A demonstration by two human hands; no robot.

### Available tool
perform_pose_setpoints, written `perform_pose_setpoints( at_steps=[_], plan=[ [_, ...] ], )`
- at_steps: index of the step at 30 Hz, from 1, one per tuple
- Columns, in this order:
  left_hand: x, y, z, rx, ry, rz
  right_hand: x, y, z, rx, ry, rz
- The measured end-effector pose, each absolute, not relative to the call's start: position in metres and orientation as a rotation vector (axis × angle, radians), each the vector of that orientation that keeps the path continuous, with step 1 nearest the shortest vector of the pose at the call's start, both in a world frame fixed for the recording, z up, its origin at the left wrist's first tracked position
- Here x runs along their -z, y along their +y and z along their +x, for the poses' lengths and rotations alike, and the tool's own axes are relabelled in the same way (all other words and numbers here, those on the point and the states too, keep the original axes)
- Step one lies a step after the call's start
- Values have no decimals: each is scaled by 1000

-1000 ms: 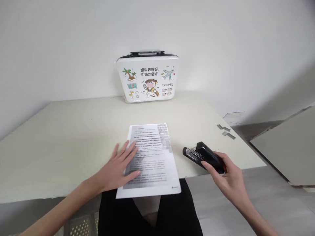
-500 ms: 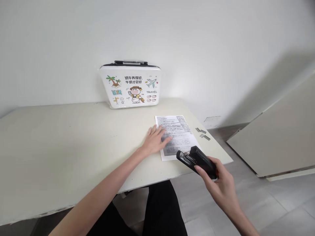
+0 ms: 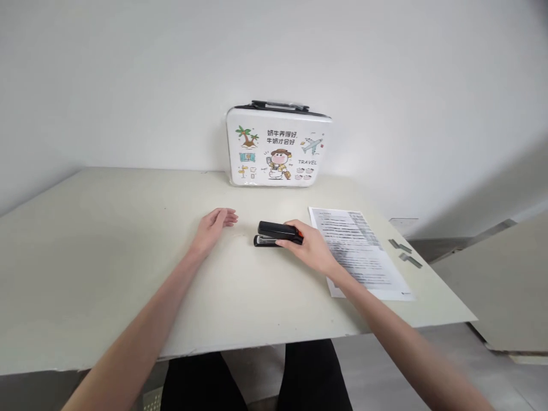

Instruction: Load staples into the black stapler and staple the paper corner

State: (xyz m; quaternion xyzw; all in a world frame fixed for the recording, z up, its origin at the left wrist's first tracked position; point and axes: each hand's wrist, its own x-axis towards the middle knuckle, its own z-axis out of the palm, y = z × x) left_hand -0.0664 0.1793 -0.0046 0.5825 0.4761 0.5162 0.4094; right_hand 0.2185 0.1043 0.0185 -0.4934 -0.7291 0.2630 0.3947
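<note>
A black stapler point(image 3: 276, 230) lies lengthwise in the grip of my right hand point(image 3: 311, 245), low over the table or on it; I cannot tell whether it touches. Its front end points left. My left hand point(image 3: 214, 222) holds nothing. It rests on its side at the table, fingers stretched to the right, a short gap from the stapler's front end. Printed paper sheets or a single sheet point(image 3: 359, 257) lie flat to the right, partly behind my right forearm.
The pale table point(image 3: 128, 240) reaches to the wall. A white case with cartoon travel prints point(image 3: 278, 147) stands upright against that wall. Several grey staple strips point(image 3: 410, 261) lie near the table's right edge. A pale panel point(image 3: 505, 285) stands beyond that edge.
My right hand has brought the stapler left, from beyond the table's front edge to over the middle. My left hand has left the paper and moved left. The view has turned leftward.
</note>
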Motion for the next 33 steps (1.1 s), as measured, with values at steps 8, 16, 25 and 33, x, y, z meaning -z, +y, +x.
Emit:
perform_pose_setpoints(
  at_steps=[8, 16, 25, 33],
  plan=[
    [2, 175, -65, -1240, 1270, 1564, 4, 132, 191, -836, -1836, -1224],
    [2, 179, -64, -1346, 1411, 1495, 14, 129, 194, -787, -1539, -1326],
    [1, 182, -84, -1546, 1609, 1371, 20, 132, 193, -872, -1451, -1327],
    [-1, 176, -80, -1485, 1421, 1362, 7, 126, 197, -897, -1642, -1272]
  ],
)
